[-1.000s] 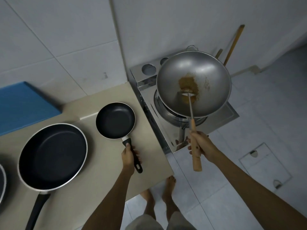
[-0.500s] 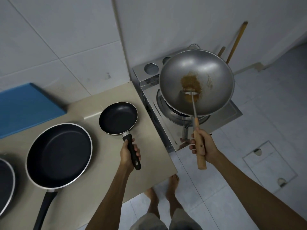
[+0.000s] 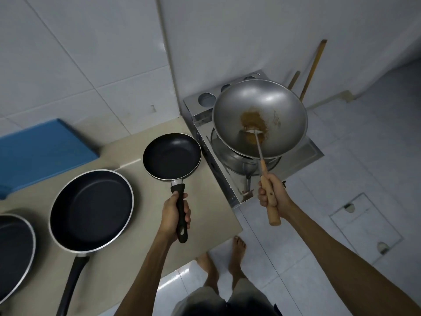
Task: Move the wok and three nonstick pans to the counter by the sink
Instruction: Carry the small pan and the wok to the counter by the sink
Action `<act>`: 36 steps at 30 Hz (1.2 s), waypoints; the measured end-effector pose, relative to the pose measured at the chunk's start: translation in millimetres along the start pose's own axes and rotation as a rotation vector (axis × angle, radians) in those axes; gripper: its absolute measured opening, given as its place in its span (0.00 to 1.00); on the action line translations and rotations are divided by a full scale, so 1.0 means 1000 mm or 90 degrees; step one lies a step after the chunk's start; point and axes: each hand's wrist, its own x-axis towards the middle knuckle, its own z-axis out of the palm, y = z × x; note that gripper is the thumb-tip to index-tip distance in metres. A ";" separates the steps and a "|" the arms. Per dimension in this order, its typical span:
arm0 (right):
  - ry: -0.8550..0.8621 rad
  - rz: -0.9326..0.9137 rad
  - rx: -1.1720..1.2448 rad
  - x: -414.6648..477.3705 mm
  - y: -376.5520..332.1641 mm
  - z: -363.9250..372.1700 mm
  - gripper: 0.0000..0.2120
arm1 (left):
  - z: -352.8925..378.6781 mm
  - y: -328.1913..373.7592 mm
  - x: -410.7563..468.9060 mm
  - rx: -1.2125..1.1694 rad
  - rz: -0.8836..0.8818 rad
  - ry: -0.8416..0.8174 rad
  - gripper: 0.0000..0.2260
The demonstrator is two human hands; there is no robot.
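My left hand grips the black handle of the small nonstick pan, which is at the counter's right end, close to the stove. My right hand is closed around a wooden handle whose metal rod reaches the steel wok. The wok has a brown patch inside and sits above the burner. A large nonstick pan rests on the beige counter. A third dark pan is cut off at the left edge.
A steel stove stands right of the counter, against the white tiled wall. Wooden sticks lean behind it. A blue board lies at the counter's back left. Bare feet stand on the tiled floor, with a floor hatch to the right.
The small pan has shifted right toward the stove in my left hand. The wok has shifted slightly left over the burner and now covers more of the stove's back holes.
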 end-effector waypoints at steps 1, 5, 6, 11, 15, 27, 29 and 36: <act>0.001 -0.004 -0.007 -0.004 0.000 0.002 0.19 | -0.002 0.002 -0.007 0.005 0.007 0.001 0.17; -0.014 -0.021 -0.008 -0.023 0.003 0.008 0.18 | -0.012 0.013 -0.029 0.006 0.019 0.012 0.17; -0.020 -0.025 -0.005 -0.028 0.005 0.009 0.18 | -0.015 0.014 -0.035 0.008 0.022 0.015 0.17; -0.034 -0.017 -0.030 -0.065 0.027 0.032 0.15 | -0.048 0.013 -0.087 -0.005 0.045 0.041 0.17; -0.047 0.012 -0.064 -0.088 0.044 0.048 0.14 | -0.078 -0.001 -0.133 -0.032 0.078 0.088 0.17; -0.157 0.072 -0.245 -0.156 0.114 0.091 0.14 | -0.152 -0.070 -0.273 -0.150 0.171 0.250 0.16; -0.165 0.080 -0.254 -0.167 0.135 0.100 0.14 | -0.169 -0.084 -0.299 -0.180 0.179 0.271 0.16; -0.208 0.125 -0.335 -0.217 0.215 0.157 0.14 | -0.252 -0.115 -0.369 -0.278 0.195 0.347 0.15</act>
